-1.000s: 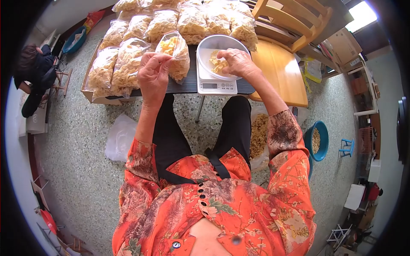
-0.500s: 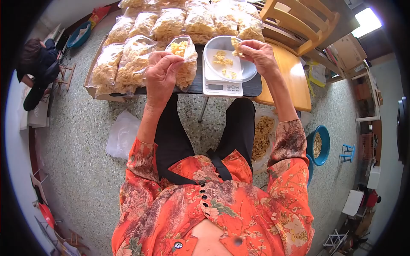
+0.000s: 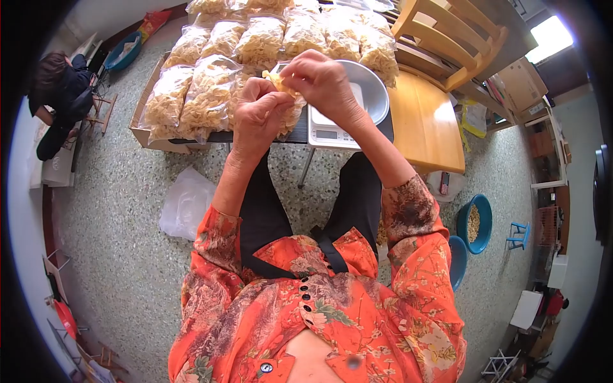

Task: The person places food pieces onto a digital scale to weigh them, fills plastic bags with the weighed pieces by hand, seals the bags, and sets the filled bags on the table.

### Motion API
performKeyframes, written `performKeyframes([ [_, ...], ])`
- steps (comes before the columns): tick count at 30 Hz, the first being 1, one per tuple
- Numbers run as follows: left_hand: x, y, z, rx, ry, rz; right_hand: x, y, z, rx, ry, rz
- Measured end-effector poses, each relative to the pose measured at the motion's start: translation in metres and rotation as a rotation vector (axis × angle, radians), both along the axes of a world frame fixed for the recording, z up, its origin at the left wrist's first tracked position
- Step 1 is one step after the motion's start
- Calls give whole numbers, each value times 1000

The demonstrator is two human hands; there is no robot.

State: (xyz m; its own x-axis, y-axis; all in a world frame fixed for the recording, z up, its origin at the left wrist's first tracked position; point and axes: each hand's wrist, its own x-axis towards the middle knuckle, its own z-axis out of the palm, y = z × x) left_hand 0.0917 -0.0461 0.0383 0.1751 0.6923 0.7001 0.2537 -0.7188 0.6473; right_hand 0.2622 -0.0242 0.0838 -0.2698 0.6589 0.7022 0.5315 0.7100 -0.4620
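Observation:
My left hand (image 3: 257,121) pinches the top of a clear plastic bag (image 3: 292,120) of pale yellow dried pieces, largely hidden behind that hand. Over the bag's mouth, my right hand (image 3: 324,88) has its fingers closed on a few yellowish dried pieces (image 3: 276,80), close beside the left fingertips. To the right, partly behind my right wrist, a translucent round bowl (image 3: 379,92) sits on a white kitchen scale (image 3: 337,141). The bowl's inside is mostly covered by my hand.
Several filled clear bags (image 3: 214,96) crowd the table beyond my hands. A wooden chair (image 3: 424,108) adjoins it on the right. Blue tubs (image 3: 488,223) and a white plastic bag (image 3: 187,204) are on the floor. Another person (image 3: 60,96) sits at far left.
My right hand has moved left from above the bowl to the bag's mouth, carrying dried pieces. My left hand has shifted slightly right, still gripping the bag.

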Motion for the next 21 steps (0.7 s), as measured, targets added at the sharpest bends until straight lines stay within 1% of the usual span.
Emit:
performKeyframes([
  [2,-3,-2,-4,5,-64,7,-3,-2,-7,-37,-122,33],
  [3,-3,-2,-6,1,-66,9,-2,-1,-7,-41,-123,35],
  [5,-2,-2,-11,77,-78,33,3,-1,-7,-20,-373,41],
  [6,-1,-3,-12,76,-82,30,4,-1,-6,-22,-377,38],
  [8,1,-5,-13,113,-83,76,5,1,-4,-72,-549,75],
  [12,5,-7,-14,35,-128,88,-1,10,-9,-107,-587,22],
  [13,5,-6,-15,-32,-187,63,0,11,-8,-147,-520,22],
  [14,4,-5,-17,-29,-187,65,1,10,-8,-144,-519,24],
  [16,2,-6,-13,-39,-176,52,5,4,0,-163,-424,41],
  [17,1,-6,-13,-46,-174,50,10,4,2,-231,-412,68],
  [18,1,-4,-13,-54,-167,55,16,5,3,-269,-349,134],
  [20,-1,1,-16,-40,-150,73,26,-3,15,-350,-177,150],
  [21,0,3,-16,-45,-168,69,34,-6,19,-365,-97,119],
])
